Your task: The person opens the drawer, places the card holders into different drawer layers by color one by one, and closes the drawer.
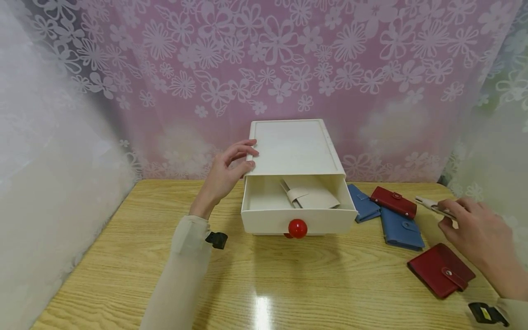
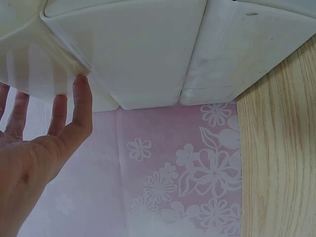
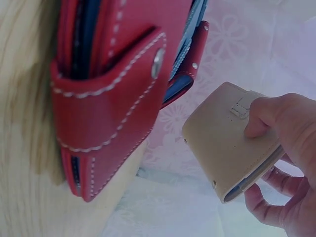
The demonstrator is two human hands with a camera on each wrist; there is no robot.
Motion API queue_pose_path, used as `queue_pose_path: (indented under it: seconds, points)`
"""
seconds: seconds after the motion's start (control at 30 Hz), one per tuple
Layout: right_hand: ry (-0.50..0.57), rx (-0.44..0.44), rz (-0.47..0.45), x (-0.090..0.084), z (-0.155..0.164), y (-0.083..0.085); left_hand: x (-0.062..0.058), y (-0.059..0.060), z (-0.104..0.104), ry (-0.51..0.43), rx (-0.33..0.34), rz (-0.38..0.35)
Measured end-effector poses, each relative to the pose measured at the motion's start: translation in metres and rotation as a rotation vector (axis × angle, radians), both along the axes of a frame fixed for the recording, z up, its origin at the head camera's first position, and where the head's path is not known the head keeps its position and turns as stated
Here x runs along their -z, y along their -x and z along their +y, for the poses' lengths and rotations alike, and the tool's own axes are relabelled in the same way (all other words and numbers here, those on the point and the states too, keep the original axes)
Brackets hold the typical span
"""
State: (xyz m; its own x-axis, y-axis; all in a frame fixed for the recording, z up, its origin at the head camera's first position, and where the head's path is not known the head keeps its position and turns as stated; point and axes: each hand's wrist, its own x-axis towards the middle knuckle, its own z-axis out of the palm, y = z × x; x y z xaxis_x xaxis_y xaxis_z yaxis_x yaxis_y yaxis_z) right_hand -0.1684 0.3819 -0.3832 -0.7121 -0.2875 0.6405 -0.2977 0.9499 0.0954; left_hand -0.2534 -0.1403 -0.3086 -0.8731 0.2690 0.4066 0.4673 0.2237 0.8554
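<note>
My left hand [image 1: 226, 176] rests on the left edge of a white drawer box [image 1: 294, 146], its fingertips on the top. The box's drawer [image 1: 264, 221] is pulled out, with a red round knob [image 1: 297, 228] on its front. Inside lies a beige wallet [image 1: 315, 195] with a strap. At the right, my right hand [image 1: 480, 233] pinches another beige wallet [image 3: 227, 138] between thumb and fingers, held above the table. Below that hand, a red wallet [image 1: 439, 270] with a snap strap lies on the table.
Beside the drawer, a blue wallet [image 1: 363, 204], a second blue wallet [image 1: 400, 229] and a long red wallet [image 1: 393, 201] lie bunched together on the wooden table [image 1: 136, 256]. A pink flowered curtain [image 1: 264, 68] hangs behind the box.
</note>
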Motion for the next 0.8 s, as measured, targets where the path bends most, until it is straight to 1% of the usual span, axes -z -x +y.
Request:
queue_pose_path:
  seconds: [0.37, 0.67, 0.8]
  points:
    - [0.047, 0.000, 0.020, -0.008, -0.008, -0.006, -0.002, -0.002, 0.001, -0.007, -0.001, -0.011]
    - [0.051, -0.044, 0.102, -0.012, -0.016, -0.009, 0.000, -0.001, 0.001, -0.019, 0.006, 0.008]
    - [0.046, -0.049, 0.124, -0.015, -0.019, -0.009, 0.000, 0.000, 0.001, -0.028, 0.008, 0.024]
